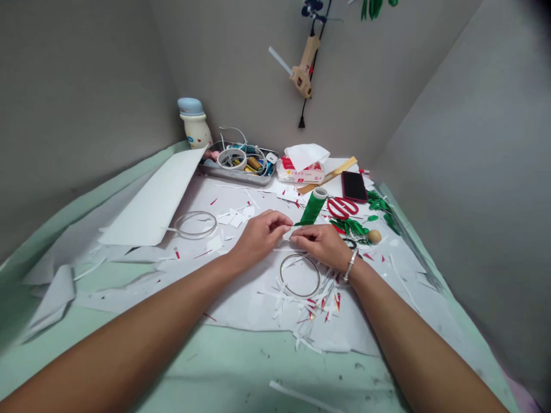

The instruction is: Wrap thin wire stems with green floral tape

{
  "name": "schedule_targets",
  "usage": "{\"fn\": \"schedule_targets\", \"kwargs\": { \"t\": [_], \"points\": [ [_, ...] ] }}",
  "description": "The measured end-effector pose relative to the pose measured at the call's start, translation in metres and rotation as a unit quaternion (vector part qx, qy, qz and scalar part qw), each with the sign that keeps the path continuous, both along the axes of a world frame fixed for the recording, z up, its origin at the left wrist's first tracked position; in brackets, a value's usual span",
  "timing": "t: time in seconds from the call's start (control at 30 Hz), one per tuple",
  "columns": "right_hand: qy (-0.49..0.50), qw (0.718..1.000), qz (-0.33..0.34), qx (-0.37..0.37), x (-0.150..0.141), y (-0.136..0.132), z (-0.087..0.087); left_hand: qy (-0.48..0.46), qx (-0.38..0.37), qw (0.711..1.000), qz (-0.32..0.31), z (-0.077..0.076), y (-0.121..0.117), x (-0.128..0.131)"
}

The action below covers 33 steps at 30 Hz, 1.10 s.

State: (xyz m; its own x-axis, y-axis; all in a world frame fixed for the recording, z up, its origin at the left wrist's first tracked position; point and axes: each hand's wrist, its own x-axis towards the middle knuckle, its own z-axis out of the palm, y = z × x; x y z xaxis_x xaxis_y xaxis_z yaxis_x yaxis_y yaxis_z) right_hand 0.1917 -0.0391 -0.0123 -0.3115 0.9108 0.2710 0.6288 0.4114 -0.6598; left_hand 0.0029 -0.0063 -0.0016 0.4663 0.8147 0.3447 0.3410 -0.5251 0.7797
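My left hand [260, 234] and my right hand [321, 245] meet over white paper sheets [241, 287] on the green table. Both pinch a thin white strip [291, 229] between fingertips, the left from the left end, the right from the right end. A metal wire ring [300, 275] lies flat just below my right hand, touching its heel. A bracelet sits on my right wrist. White and red paper scraps [314, 307] lie scattered under and below the ring.
A green tape roll [314, 206], red scissors [342, 206], a dark phone [353, 186], a tissue pack [301, 171], a metal tray [241, 172] of tools and a bottle [195, 123] stand behind. A clear ring [196, 224] lies left. A glue gun [303, 66] hangs on the wall.
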Motion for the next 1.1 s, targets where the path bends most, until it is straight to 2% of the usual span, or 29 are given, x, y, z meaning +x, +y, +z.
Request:
{"fn": "schedule_targets", "kwargs": {
  "t": [0.13, 0.3, 0.37, 0.47, 0.63, 0.77, 0.87, 0.93, 1.0, 1.1],
  "points": [
    [-0.069, 0.993, 0.032, 0.092, -0.009, -0.008, 0.007, 0.030, 0.045, 0.997, 0.052, -0.001, 0.002, -0.001],
    [-0.091, 0.978, 0.000, 0.188, -0.008, -0.010, 0.013, 0.110, 0.096, 0.989, 0.031, -0.003, 0.002, -0.002],
    [-0.060, 0.981, -0.021, 0.183, -0.005, -0.009, 0.014, 0.133, 0.103, 0.986, 0.001, -0.004, 0.000, -0.001],
    [0.018, 0.989, -0.055, 0.133, 0.001, -0.003, 0.012, 0.146, 0.104, 0.983, -0.048, -0.003, -0.004, 0.000],
    [0.099, 0.992, -0.079, 0.021, 0.014, 0.008, 0.003, 0.095, 0.061, 0.989, -0.098, 0.003, -0.006, 0.003],
    [0.085, 0.994, -0.074, -0.009, 0.014, 0.011, -0.002, 0.019, -0.012, 0.998, -0.064, 0.005, -0.003, 0.005],
    [0.037, 0.998, -0.047, 0.007, 0.007, 0.006, -0.002, -0.013, -0.061, 0.998, -0.023, 0.003, 0.000, 0.004],
    [0.001, 0.999, -0.009, 0.032, 0.001, 0.002, -0.001, -0.010, -0.046, 0.999, 0.018, 0.001, 0.003, 0.003],
    [-0.026, 0.997, 0.022, 0.063, -0.004, -0.002, 0.002, 0.019, 0.000, 0.998, 0.062, -0.002, 0.004, 0.001],
    [-0.043, 0.993, 0.014, 0.113, -0.008, -0.007, 0.007, 0.082, 0.059, 0.992, 0.074, -0.004, 0.005, -0.001]
  ]
}}
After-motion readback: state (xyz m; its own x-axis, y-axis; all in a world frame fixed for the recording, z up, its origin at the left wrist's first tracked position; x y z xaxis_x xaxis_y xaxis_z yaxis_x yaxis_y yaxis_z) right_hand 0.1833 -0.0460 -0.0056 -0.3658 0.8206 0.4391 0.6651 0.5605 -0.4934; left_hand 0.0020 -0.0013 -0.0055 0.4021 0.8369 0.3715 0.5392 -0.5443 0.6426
